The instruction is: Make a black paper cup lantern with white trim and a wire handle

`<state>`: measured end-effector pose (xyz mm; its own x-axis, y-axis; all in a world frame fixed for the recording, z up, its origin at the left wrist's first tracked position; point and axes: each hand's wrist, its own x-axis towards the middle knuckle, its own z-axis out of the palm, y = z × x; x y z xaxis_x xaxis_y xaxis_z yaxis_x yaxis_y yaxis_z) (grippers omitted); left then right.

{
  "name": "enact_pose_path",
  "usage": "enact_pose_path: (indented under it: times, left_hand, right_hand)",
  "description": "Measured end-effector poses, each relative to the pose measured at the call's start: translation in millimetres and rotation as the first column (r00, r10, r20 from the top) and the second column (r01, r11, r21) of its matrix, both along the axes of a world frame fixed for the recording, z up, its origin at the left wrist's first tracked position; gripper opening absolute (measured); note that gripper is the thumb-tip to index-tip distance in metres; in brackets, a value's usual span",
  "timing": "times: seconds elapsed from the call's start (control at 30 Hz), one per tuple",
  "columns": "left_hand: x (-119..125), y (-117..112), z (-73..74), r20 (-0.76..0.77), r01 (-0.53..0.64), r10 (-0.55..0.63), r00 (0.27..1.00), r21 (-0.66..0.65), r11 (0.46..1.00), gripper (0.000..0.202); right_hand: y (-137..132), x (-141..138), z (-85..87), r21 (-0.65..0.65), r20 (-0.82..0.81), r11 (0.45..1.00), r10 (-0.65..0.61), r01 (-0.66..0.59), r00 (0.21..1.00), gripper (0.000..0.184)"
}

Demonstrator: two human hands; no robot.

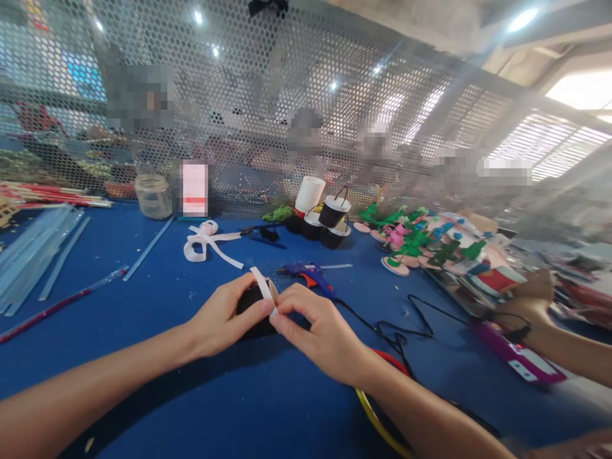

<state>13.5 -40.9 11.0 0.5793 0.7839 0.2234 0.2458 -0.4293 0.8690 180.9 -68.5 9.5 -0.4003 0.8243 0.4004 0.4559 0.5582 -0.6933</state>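
White ribbon strip (261, 281) stands at the centre of the clock, upright with a slight tilt, against the side of a dark, round-sided object (249, 299) that the fingers partly hide. The left hand (232, 313) curls around that object, its thumb pressing the strip's lower part; the right hand (306, 319) pinches the strip near its lower end between thumb and fingers.

The ribbon looks very light, thin and pliable, likely to bend or twist rather than break; a pinch at one end, with a thumb flat on its face, should steady it. The dark object seems light and firm enough to cup around its side, though its material is hard to tell.

Between four and five o'clock, a yellow cable (373, 417) curves beneath the right forearm on the blue bench (201, 414). A blue glue gun (313, 271) lies near two o'clock. Between ten and eleven sits a loose white ribbon coil (206, 236). Farther out are small black buckets (333, 215) at one, green craft figures (415, 245) at two, clear glue sticks (41, 255) past nine, and a lit phone (195, 186) at eleven. Perforated metal screen (248, 83) rises beyond, at twelve.
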Motion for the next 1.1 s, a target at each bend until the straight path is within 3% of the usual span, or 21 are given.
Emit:
enact_pose_path:
  times: [0.2,0.37,0.5,0.63,0.73,0.83,0.93,1.0,1.1]
  left_hand:
    - [-1,4,-5.8,0.025,-0.048,0.046,0.999,0.068,0.997,0.022]
    - [0,4,-8.6,0.012,-0.097,0.096,0.995,0.106,0.99,0.028]
    - [0,2,-8.2,0.002,-0.08,0.08,0.997,0.1,0.992,0.028]
    - [-1,4,-9.9,0.018,-0.075,0.074,0.997,0.011,0.997,0.029]
    - [0,9,-12.4,0.068,-0.094,0.109,0.992,-0.196,0.976,0.029]
    - [2,13,-14.0,0.178,-0.088,0.205,0.962,-0.51,0.856,0.031]
    - [4,13,-13.6,0.279,0.037,0.272,0.921,-0.758,0.651,0.033]
    - [5,11,-12.6,0.286,0.091,0.304,0.909,-0.846,0.525,0.035]
    - [7,8,-11.4,0.268,0.107,0.343,0.901,-0.9,0.422,0.036]
  right_hand:
    - [0,1,1.6,0.051,-0.019,0.998,0.031,-0.03,0.999,0.014]
    - [1,2,-0.4,-0.024,-0.042,1.0,0.014,-0.015,0.999,0.007]
    - [1,2,-3.4,-0.052,-0.063,0.999,-0.017,0.014,0.998,0.013]
    - [3,3,-2.2,-0.067,-0.054,0.998,-0.006,0.002,0.999,0.019]
    - [6,7,0.9,-0.071,-0.092,0.997,0.026,-0.032,0.995,0.031]
    - [10,12,3.4,-0.078,-0.163,0.997,-0.037,0.025,0.986,0.042]
    - [11,13,3.5,-0.018,-0.162,1.0,-0.025,0.022,0.987,0.04]
    - [10,11,1.9,0.033,-0.135,0.999,0.017,-0.013,0.991,0.034]
    - [8,6,-1.5,0.048,-0.108,0.999,0.002,0.004,0.994,0.025]
